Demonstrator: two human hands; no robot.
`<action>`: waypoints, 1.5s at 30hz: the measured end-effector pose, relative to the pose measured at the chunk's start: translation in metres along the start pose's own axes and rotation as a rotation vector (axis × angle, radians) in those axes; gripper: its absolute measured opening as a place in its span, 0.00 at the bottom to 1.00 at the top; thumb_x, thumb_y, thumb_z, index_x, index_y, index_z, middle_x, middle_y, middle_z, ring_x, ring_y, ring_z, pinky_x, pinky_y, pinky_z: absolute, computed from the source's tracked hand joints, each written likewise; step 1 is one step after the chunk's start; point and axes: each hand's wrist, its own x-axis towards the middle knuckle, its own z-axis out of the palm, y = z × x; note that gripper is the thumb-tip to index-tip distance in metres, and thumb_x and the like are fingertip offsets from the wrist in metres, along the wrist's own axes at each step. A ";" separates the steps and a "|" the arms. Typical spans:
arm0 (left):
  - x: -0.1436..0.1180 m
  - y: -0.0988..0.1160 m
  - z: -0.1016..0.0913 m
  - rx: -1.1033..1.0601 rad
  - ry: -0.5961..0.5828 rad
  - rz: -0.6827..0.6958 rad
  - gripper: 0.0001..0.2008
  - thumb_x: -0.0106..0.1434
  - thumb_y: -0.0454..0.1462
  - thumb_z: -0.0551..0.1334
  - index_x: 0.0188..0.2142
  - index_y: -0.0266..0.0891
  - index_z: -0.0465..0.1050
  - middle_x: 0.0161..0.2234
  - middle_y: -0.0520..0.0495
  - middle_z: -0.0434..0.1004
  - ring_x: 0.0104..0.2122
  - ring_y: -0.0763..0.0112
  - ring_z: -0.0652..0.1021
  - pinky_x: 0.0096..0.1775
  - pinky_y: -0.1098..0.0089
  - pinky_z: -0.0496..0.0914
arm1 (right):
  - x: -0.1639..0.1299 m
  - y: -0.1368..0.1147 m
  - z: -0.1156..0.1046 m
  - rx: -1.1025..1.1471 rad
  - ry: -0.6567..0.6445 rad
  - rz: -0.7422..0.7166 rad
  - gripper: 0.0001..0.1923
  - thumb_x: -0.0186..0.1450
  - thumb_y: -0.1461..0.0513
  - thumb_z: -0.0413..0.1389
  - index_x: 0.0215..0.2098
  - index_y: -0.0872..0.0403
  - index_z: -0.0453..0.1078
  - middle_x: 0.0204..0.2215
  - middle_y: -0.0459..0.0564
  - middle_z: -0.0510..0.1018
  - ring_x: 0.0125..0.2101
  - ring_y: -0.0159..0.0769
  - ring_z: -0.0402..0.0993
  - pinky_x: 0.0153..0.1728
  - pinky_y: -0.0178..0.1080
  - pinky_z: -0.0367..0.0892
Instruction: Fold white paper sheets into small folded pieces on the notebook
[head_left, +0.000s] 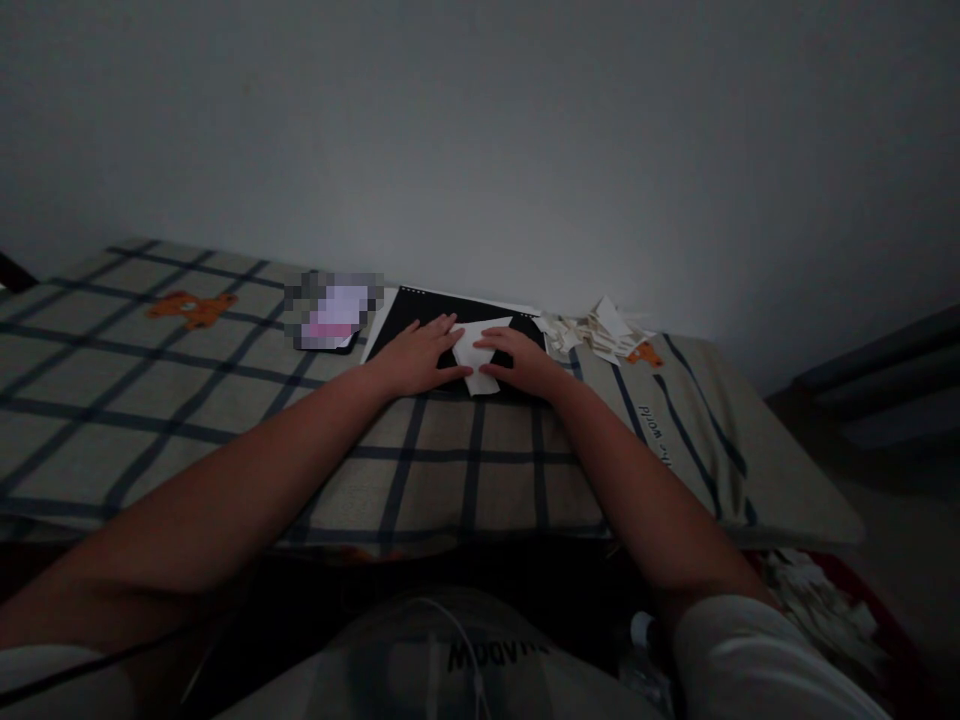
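A piece of white paper [475, 360], which looks folded, lies on a black sheet or board [442, 305] on the cloth-covered table. My left hand [418, 358] holds the paper at its left side, with the fingertips along the upper edge and the thumb on the lower part. From the other side my right hand [523, 362] holds the same paper, its fingers curved and pressing on it and its thumb lower down. The palms and the underside of the paper are hidden.
A phone [330, 318], partly blurred out, lies left of the black sheet. White paper scraps [600, 328] are heaped to the right. The table has a checked cloth [435, 470] and a wall behind it. A clear bottle [643, 665] and more scraps [821, 610] are below the table's front edge.
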 end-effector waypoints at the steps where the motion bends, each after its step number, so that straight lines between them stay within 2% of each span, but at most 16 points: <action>1: 0.000 0.000 0.000 0.000 0.036 0.006 0.39 0.64 0.58 0.50 0.67 0.37 0.52 0.69 0.39 0.44 0.67 0.55 0.53 0.63 0.56 0.48 | 0.000 0.001 0.001 -0.021 -0.010 -0.007 0.17 0.64 0.59 0.57 0.51 0.50 0.72 0.57 0.55 0.69 0.58 0.44 0.63 0.58 0.50 0.59; 4: 0.000 0.000 -0.002 -0.003 0.127 0.045 0.36 0.64 0.57 0.52 0.63 0.37 0.59 0.66 0.40 0.55 0.63 0.56 0.60 0.62 0.60 0.53 | -0.001 0.004 0.002 -0.073 -0.027 -0.014 0.16 0.66 0.58 0.55 0.51 0.51 0.74 0.58 0.57 0.68 0.58 0.45 0.63 0.58 0.52 0.59; 6: 0.001 0.001 -0.003 -0.004 0.123 0.060 0.33 0.65 0.56 0.52 0.61 0.39 0.64 0.62 0.42 0.63 0.60 0.58 0.64 0.60 0.62 0.57 | 0.000 0.006 0.003 -0.093 -0.033 -0.022 0.17 0.66 0.58 0.55 0.51 0.51 0.74 0.58 0.57 0.68 0.58 0.45 0.63 0.58 0.51 0.59; 9: 0.001 0.002 -0.004 -0.001 0.073 0.067 0.31 0.66 0.56 0.49 0.60 0.40 0.65 0.60 0.43 0.66 0.58 0.58 0.66 0.59 0.62 0.58 | 0.001 0.008 0.001 -0.112 -0.052 -0.038 0.16 0.67 0.58 0.55 0.52 0.50 0.74 0.57 0.56 0.70 0.57 0.45 0.64 0.58 0.51 0.59; 15: -0.001 0.007 -0.004 0.033 0.046 0.059 0.37 0.64 0.59 0.51 0.62 0.36 0.61 0.62 0.40 0.63 0.60 0.55 0.64 0.60 0.61 0.57 | 0.003 0.009 0.001 -0.109 -0.068 -0.030 0.17 0.67 0.58 0.54 0.52 0.52 0.74 0.56 0.58 0.71 0.56 0.46 0.65 0.58 0.52 0.58; 22: -0.002 0.008 -0.001 0.013 0.032 0.036 0.39 0.63 0.58 0.52 0.63 0.33 0.59 0.65 0.37 0.58 0.63 0.56 0.60 0.62 0.63 0.53 | 0.000 0.012 0.006 -0.121 -0.039 -0.018 0.18 0.67 0.55 0.55 0.53 0.49 0.73 0.57 0.56 0.69 0.57 0.45 0.63 0.57 0.52 0.59; 29: -0.002 0.008 0.002 0.030 0.016 0.046 0.42 0.64 0.60 0.48 0.65 0.31 0.55 0.66 0.35 0.54 0.65 0.57 0.57 0.63 0.62 0.49 | 0.000 0.011 0.003 -0.097 -0.062 -0.007 0.22 0.63 0.52 0.59 0.53 0.50 0.73 0.57 0.58 0.69 0.58 0.47 0.63 0.58 0.53 0.58; 32: -0.002 0.009 0.003 0.024 -0.011 0.030 0.43 0.63 0.61 0.49 0.66 0.34 0.53 0.67 0.37 0.52 0.66 0.56 0.55 0.63 0.60 0.48 | 0.000 0.010 0.002 -0.086 -0.079 -0.005 0.23 0.63 0.52 0.59 0.54 0.51 0.72 0.57 0.59 0.69 0.58 0.48 0.63 0.59 0.54 0.57; 37: -0.002 0.009 0.005 0.007 -0.018 0.020 0.44 0.62 0.62 0.48 0.67 0.35 0.51 0.68 0.38 0.50 0.67 0.55 0.52 0.64 0.59 0.46 | -0.001 0.007 0.001 -0.114 -0.076 0.003 0.24 0.64 0.52 0.57 0.57 0.48 0.70 0.58 0.57 0.68 0.58 0.47 0.62 0.58 0.53 0.58; 45: -0.001 0.012 0.003 0.002 -0.042 -0.010 0.46 0.61 0.62 0.50 0.66 0.30 0.52 0.67 0.33 0.50 0.66 0.55 0.54 0.63 0.60 0.49 | -0.003 0.001 0.000 -0.173 -0.110 -0.014 0.21 0.69 0.52 0.51 0.58 0.45 0.69 0.59 0.55 0.67 0.58 0.48 0.61 0.56 0.55 0.58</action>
